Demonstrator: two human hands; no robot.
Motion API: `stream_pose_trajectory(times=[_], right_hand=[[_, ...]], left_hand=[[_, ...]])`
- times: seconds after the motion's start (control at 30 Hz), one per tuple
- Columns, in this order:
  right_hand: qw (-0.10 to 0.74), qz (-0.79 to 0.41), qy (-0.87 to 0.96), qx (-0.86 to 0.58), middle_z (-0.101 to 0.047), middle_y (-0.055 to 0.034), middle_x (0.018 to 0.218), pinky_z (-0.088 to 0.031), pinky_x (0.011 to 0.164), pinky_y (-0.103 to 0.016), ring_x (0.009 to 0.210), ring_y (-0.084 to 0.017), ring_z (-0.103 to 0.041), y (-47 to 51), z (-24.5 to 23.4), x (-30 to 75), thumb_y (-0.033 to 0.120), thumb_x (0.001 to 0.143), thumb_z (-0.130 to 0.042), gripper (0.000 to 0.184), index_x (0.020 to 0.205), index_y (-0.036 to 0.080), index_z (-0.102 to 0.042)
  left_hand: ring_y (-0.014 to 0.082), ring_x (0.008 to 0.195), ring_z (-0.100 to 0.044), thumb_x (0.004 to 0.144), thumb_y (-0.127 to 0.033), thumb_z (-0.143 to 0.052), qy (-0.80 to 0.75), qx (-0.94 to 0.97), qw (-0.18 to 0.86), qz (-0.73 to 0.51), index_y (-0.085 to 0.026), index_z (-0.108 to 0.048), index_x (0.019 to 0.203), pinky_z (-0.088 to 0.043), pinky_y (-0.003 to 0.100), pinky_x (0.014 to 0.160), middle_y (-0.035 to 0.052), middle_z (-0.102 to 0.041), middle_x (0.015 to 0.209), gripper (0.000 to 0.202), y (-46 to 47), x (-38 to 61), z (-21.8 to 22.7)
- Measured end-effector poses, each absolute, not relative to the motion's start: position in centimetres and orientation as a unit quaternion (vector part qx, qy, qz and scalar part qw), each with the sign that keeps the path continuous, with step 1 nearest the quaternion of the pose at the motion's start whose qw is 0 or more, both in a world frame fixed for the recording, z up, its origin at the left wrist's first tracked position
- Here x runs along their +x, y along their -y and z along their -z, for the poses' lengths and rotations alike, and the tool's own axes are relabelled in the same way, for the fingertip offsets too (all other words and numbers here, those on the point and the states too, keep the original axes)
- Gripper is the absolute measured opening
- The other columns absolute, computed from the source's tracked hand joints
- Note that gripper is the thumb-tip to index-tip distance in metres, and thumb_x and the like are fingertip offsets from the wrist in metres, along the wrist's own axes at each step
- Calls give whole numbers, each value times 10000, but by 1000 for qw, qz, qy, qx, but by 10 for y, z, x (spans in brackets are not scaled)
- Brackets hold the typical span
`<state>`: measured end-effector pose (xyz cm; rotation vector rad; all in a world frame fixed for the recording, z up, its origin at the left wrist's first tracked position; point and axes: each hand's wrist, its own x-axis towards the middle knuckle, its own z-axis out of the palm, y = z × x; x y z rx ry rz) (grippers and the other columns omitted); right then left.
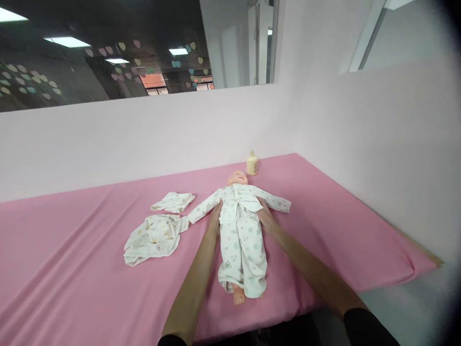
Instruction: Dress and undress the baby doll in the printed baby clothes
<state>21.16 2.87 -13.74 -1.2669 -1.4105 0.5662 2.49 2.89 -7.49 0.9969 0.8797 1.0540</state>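
Observation:
A baby doll [237,178] lies on its back, head toward the wall, in a white patterned shirt [236,194] and matching trousers [230,245]. Its sleeves spread out to both sides, and one bare foot shows below a trouser leg. My left hand [216,217] grips the doll's side at the waist, its fingers partly hidden against the clothing. On the opposite side my right hand [265,217] is closed on the doll at the shirt hem, with fingertips tucked out of sight by the cloth.
Two pieces of white patterned baby clothing, a smaller folded one [173,202] and a larger one [154,238], lie left of the doll. A pump bottle [252,164] of pale yellow liquid stands beyond its head. Pink cloth [90,278] covers the table, which meets white walls.

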Motion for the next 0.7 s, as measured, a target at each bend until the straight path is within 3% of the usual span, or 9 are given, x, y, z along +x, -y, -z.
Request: stream_pose_trajectory(times=[0.2, 0.4, 0.57, 0.7], right_hand=[[567, -333, 547, -518, -663, -82, 1180, -550, 800, -368, 937, -210, -662, -30, 131, 207, 411, 933, -494, 441, 1351, 271, -500], [551, -323, 561, -526, -602, -69, 1308, -534, 909, -372, 1155, -206, -604, -24, 125, 209, 375, 940, -470, 408, 1340, 308, -506], [480, -223, 647, -548, -594, -54, 1315, -467, 1020, -439, 1258, -231, -526, -15, 129, 225, 255, 934, -407, 448, 1370, 305, -497], [404, -33, 736, -542, -554, -91, 1351, -436, 1019, -451, 1218, -268, -523, -3, 122, 235, 81, 850, -387, 551, 1362, 239, -519]], left_hand=[[272, 1180, -603, 893, -559, -540, -381, 420, 667, -483, -116, -529, 1332, -457, 394, 1034, 149, -660, 1221, 624, -35, 20, 83], [255, 1176, -607, 852, -581, -591, -356, 398, 675, -509, -150, -522, 1345, -466, 382, 1026, 139, -658, 1227, 659, -47, 17, 100], [282, 1225, -568, 837, -601, -597, -430, 434, 614, -500, -161, -580, 1280, -455, 397, 1031, 151, -626, 1278, 625, -41, 5, 104], [270, 1375, -411, 855, -595, -571, -539, 591, 406, -443, -243, -468, 1401, -382, 390, 1104, 119, -434, 1477, 657, -12, -14, 102]])
